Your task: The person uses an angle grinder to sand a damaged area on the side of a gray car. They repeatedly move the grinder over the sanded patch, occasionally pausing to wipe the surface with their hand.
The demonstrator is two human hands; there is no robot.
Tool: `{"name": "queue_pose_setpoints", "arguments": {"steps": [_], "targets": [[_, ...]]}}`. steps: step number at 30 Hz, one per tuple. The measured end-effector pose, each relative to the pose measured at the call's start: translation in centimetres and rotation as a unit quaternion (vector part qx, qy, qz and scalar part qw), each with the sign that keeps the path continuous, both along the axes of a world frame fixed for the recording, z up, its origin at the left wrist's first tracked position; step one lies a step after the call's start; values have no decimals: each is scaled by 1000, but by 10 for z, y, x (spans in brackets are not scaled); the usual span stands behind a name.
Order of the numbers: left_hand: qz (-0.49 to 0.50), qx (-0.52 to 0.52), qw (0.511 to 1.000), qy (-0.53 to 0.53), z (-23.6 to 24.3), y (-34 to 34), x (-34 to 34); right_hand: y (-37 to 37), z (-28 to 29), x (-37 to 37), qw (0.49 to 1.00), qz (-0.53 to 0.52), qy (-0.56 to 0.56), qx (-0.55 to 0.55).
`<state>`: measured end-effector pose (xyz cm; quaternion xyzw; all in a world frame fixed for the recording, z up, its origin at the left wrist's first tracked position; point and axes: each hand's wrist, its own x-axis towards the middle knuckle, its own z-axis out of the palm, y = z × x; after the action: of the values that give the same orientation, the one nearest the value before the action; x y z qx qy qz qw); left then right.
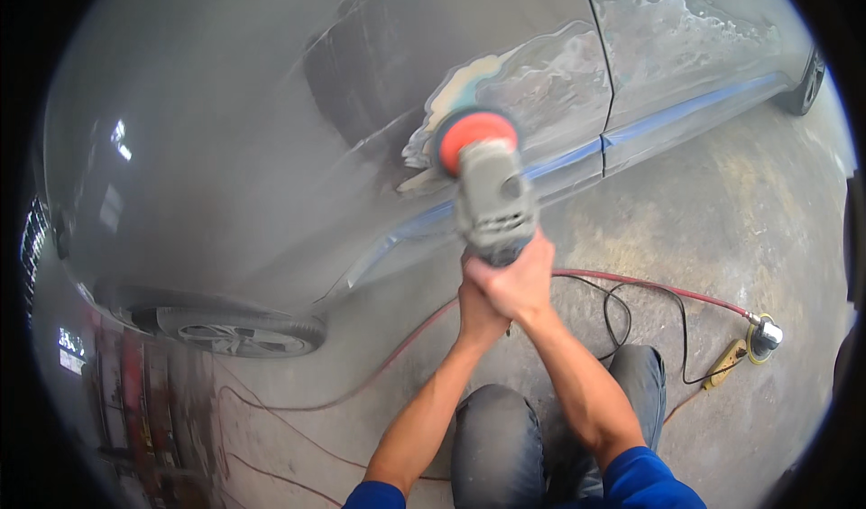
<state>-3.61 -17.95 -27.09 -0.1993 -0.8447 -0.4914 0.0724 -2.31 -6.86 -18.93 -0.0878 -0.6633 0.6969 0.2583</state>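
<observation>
My left hand [480,315] and my right hand [521,279] are wrapped together around the rear grip of a grey power sander [494,198]. The right overlaps the left, so some fingers are hidden. At the far end, the sander's round orange-red pad [478,139] with a dark rim is at the lower side of a grey car [225,148]; whether it touches the panel I cannot tell. Around the pad, the paint is worn through in a patch of cream, pale blue and grey layers [550,76], which continues past the door gap.
Blue tape [695,112] runs along the car's sill. A wheel [239,331] stands at left, another [806,85] at far right. On the concrete floor lie a red hose [406,356], a black cord [683,329], a yellow power strip [724,365] and a small round silver tool [767,336].
</observation>
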Motion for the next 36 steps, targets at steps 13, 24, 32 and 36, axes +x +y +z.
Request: {"name": "queue_pose_setpoints", "arguments": {"steps": [13, 24, 32, 36], "targets": [[-53, 25, 994, -92, 9, 0, -1, -5, 10, 3, 998, -69, -4, -7], [-50, 25, 995, -84, 6, 3, -2, -6, -6, 6, 996, -85, -11, -37], [-65, 20, 997, -46, -24, -14, -6, -17, -30, 6, 997, -69, -21, -23], [-75, -39, 988, -127, -8, -3, 6, -2, -51, 17, 990, -93, -31, -100]]}}
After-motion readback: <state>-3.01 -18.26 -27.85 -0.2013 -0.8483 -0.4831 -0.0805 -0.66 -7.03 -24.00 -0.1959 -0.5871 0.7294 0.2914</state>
